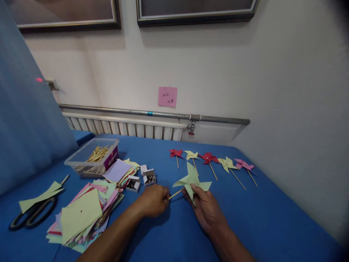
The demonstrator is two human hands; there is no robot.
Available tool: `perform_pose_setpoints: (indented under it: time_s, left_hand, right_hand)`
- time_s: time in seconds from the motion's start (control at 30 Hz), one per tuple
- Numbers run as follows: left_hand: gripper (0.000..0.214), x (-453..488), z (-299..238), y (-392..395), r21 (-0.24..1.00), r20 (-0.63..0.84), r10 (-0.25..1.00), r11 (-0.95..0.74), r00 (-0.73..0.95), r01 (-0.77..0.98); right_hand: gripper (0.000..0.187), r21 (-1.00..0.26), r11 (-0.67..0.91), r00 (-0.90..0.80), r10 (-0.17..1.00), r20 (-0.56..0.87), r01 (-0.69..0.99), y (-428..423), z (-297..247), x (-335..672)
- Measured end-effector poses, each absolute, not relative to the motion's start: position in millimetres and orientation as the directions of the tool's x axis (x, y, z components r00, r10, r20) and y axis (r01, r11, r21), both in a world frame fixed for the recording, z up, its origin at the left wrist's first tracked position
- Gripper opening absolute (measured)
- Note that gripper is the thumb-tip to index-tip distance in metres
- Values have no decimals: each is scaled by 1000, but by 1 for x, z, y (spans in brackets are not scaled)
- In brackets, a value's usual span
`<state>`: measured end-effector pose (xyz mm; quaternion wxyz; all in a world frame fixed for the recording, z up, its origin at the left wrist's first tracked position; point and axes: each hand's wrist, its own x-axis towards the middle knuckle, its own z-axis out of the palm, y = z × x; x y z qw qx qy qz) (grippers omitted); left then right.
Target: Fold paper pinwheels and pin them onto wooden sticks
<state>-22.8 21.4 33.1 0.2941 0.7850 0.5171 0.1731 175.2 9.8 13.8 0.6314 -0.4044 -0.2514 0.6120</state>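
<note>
A pale green paper pinwheel (191, 178) is pinched at its lower blades by my right hand (205, 209), thumb on the front near the centre. From behind it a thin wooden stick (176, 194) runs down to the left. My left hand (156, 200) is closed around the far end of that stick. Just beyond my left hand stand two small open boxes of metal pins, one box (149, 177) closer to the middle and the other box (133, 184) to its left. Where the stick meets the pinwheel is hidden behind the paper.
Several finished pinwheels lie in a row at the back right, among them a red pinwheel (208, 158). A stack of coloured paper (81, 214) lies at left, beside black-handled scissors (40, 213) under a green paper piece. Behind stands a clear plastic tub (91, 171) of sticks.
</note>
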Motion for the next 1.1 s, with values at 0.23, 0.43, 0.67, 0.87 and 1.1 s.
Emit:
perform_pose_setpoints:
  time_s: [0.23, 0.43, 0.67, 0.87, 1.1]
  left_hand:
    - [17, -11, 17, 28, 848, -46, 901, -193, 431, 494]
    - [13, -19, 13, 41, 921, -117, 948, -8, 296, 391]
    - [19, -19, 18, 36, 956, -118, 920, 4, 373, 292]
    - [18, -15, 20, 32, 969, -129, 909, 30, 395, 247]
    - [14, -14, 28, 26, 966, -143, 904, 38, 404, 256]
  right_hand:
    - [36, -806, -125, 71, 977, -202, -578, 3, 13, 171]
    - [40, -834, -119, 18, 988, -153, -539, -2, 14, 169]
    - [39, -914, -71, -52, 997, -55, -400, -1, 4, 170]
    - [51, -934, -71, 30, 996, -87, -350, 11, -15, 175]
    - [48, -951, -29, 61, 997, -51, -308, 10, -16, 175]
